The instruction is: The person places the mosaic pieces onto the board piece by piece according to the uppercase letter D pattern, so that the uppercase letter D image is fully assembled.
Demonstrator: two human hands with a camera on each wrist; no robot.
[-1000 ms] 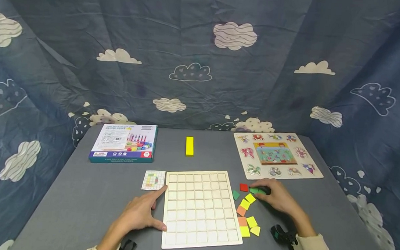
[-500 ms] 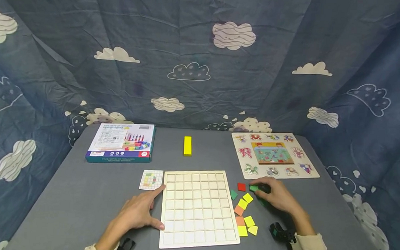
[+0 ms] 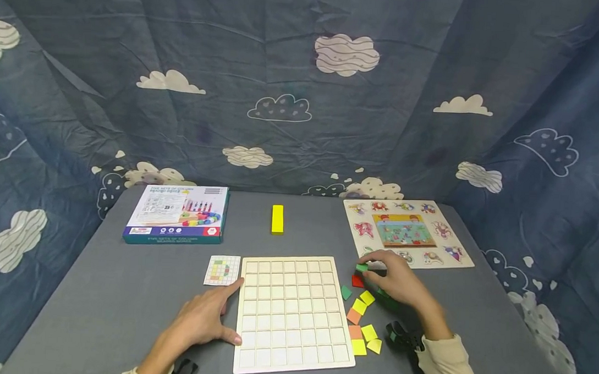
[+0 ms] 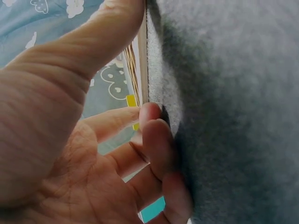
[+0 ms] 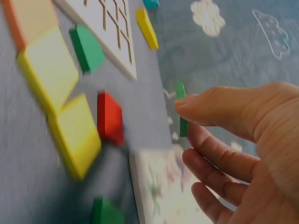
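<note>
Green and thin, a square tile (image 5: 181, 109) sits pinched on edge between the thumb and forefinger of the right hand (image 3: 397, 281), lifted clear of the grey table (image 3: 127, 291) so it can be carried; the other fingers curl loosely beneath it. Just below those fingertips lie the loose tiles: a red tile (image 3: 358, 281), another green tile (image 3: 346, 292), then yellow tiles (image 3: 363, 302) and orange ones nearer the wrist. The left hand (image 3: 203, 318) lies flat with fingers relaxed, thumb and forefinger pressed against the near left edge of the wooden grid board (image 3: 292, 313), seemingly to steady it. Beyond the left forefinger tip sits a small pattern card (image 3: 222, 270).
</note>
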